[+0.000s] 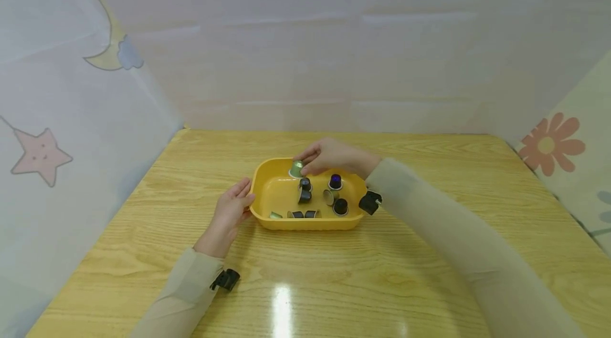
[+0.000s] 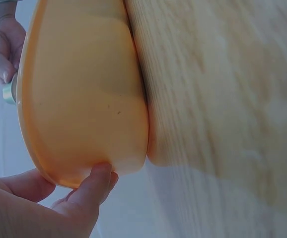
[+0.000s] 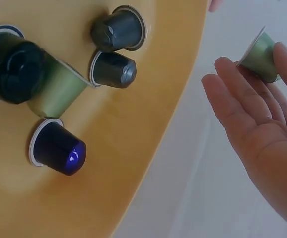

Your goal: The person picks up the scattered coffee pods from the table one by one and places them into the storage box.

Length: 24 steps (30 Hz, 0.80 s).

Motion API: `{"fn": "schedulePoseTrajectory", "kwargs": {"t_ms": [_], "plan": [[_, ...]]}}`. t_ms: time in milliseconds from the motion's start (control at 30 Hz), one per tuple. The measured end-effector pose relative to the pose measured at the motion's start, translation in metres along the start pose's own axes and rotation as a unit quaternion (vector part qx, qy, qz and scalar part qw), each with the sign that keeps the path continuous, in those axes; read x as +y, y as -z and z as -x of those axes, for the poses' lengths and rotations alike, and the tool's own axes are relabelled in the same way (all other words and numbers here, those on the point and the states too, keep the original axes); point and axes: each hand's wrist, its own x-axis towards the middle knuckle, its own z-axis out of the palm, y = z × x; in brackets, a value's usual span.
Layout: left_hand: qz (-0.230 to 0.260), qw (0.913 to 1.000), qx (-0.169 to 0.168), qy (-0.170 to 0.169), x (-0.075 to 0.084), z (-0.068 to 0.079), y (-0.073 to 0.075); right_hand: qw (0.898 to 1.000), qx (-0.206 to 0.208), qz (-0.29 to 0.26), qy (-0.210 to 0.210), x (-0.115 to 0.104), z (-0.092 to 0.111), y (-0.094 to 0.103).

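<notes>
A yellow plastic tray (image 1: pixel 274 195) with several coffee capsules in it stands on the table. At its left end, my left hand (image 1: pixel 231 208) holds the tray wall, thumb and fingers against the outside in the left wrist view. Over the tray's far rim, my right hand (image 1: pixel 329 156) pinches a green coffee capsule (image 3: pixel 260 57) between thumb and fingers. Below that hand lie dark capsules (image 1: pixel 304 196) and a dark blue capsule (image 3: pixel 59 147). Another green capsule (image 3: pixel 59 89) lies among them in the right wrist view.
The wooden table (image 1: pixel 305 274) reaches back to a pale wall sheet (image 1: pixel 305 62) printed with a moon, a star and flowers. Black wrist mounts (image 1: pixel 370 202) sit on both sleeves, the right one close to the tray's right end.
</notes>
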Motion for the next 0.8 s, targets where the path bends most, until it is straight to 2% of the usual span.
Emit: {"fn": "schedulePoseTrajectory", "kwargs": {"t_ms": [333,600,800], "plan": [[0.006,1.0000,0.001,0.000,-0.001,0.003,-0.003,1.000,-0.002,0.020,-0.017,-0.002,-0.012,-0.008],[0.010,0.9999,-0.003,-0.001,0.000,0.004,-0.002,0.999,0.028,0.029,-0.034,-0.004,-0.019,-0.015],[0.010,0.9999,-0.003,0.003,-0.001,0.005,-0.002,0.999,0.031,0.019,-0.038,-0.003,-0.019,-0.015]]}}
